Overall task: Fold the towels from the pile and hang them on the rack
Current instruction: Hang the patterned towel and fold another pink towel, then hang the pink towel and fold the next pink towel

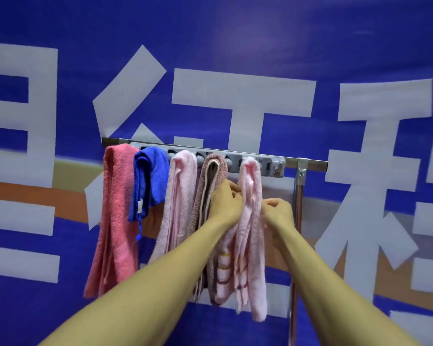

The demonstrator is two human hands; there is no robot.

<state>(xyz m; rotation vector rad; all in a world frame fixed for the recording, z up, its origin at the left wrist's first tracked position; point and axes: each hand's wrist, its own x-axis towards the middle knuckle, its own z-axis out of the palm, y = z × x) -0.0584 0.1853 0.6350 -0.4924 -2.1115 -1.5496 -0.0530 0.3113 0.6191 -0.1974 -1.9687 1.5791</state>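
Five towels hang from the grey rack (275,164) in the middle of the frame, each with its long axis running straight down. From the left: a coral towel (115,216), a short blue cloth (149,181), a pale pink towel (178,196), a brown towel (209,186), and a striped pink towel (250,236). The left hand (225,203) pinches the striped pink towel's upper part with curled fingers. The right hand (276,208), fingers curled, touches its right edge; whether it has hold of the cloth cannot be told.

Rack (310,163) — five towels (115,216) hang side by side.
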